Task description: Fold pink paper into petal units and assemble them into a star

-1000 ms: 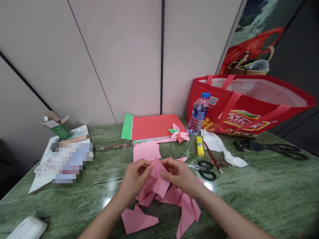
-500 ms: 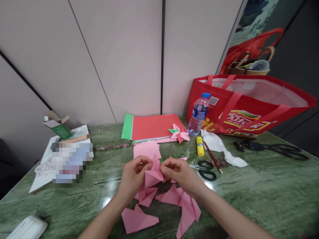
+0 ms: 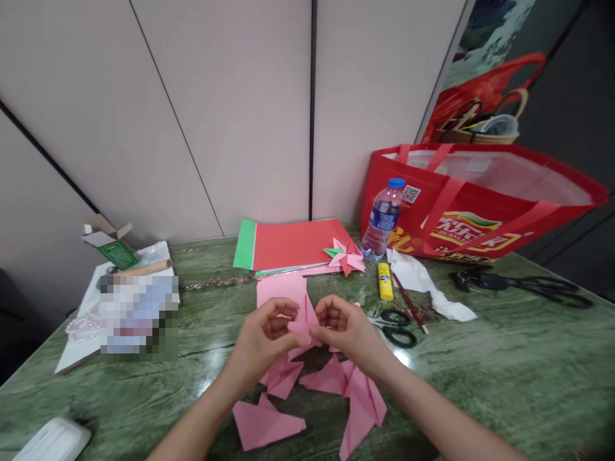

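Between my two hands, above the table, is a folded pink paper piece (image 3: 304, 320) with a pointed tip upward. My left hand (image 3: 270, 330) pinches its left side, thumb along the front. On its right edge, my right hand (image 3: 340, 326) grips with thumb and fingertips. Below lie more folded pink pieces: one at the lower left (image 3: 266, 424), one under my left hand (image 3: 284, 379) and overlapping ones at the right (image 3: 358, 394). A flat pink sheet (image 3: 278, 289) lies just behind my hands, partly covered.
Black-handled scissors (image 3: 398, 333), a yellow glue stick (image 3: 385, 282) and a dark red pencil (image 3: 408, 301) lie right of my hands. Behind are red paper (image 3: 298, 243), a paper star (image 3: 346, 257), a water bottle (image 3: 383, 221) and a red bag (image 3: 432, 198). Sunglasses (image 3: 519, 283) lie far right.
The pink piece has turned in my hands and its wide lower flap now shows less. My left thumb has moved onto its front, and my right fingers have spread and risen slightly.
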